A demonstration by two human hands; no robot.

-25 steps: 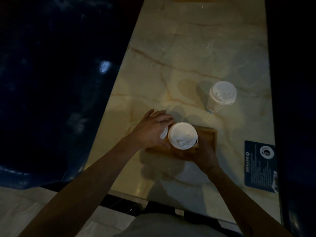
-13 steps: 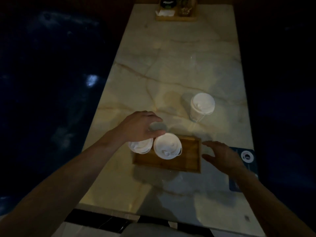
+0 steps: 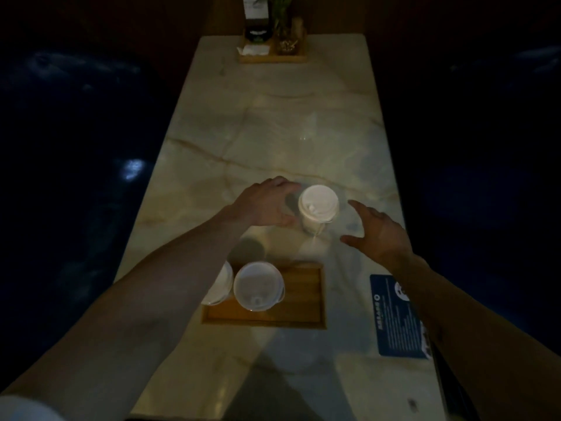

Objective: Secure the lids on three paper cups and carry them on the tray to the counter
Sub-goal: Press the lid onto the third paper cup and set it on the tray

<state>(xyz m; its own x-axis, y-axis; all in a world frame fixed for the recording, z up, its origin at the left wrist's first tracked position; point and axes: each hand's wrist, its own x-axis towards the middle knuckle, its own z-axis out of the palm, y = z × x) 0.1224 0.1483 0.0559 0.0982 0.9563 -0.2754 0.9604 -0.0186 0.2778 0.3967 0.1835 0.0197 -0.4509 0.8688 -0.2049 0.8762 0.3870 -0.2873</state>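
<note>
Your marble tabletop (image 3: 273, 141) runs up the middle of the frame, pale with brown veins, dark on either side. In the lower centre sits the wooden tray (image 3: 303, 299), flat on the tabletop. At the top centre stands a wooden caddy (image 3: 273, 57) with napkins and a small plant. A blue card (image 3: 394, 323) lies at the lower right, near your right forearm.

Two lidded paper cups stand on the left part of the tray: the middle cup (image 3: 258, 285) in plain sight, and the left cup (image 3: 220, 287) just beside it, half hidden under your left forearm. The third cup (image 3: 318, 208), lid on, stands upright on the tabletop above the tray, well apart from it.

Your left hand (image 3: 267, 205) is at that cup's left side, fingers curved toward it; you cannot tell here whether they touch it. Your right hand (image 3: 376, 232) is to the cup's right, fingers spread and relaxed, holding nothing, with a gap to the cup.
</note>
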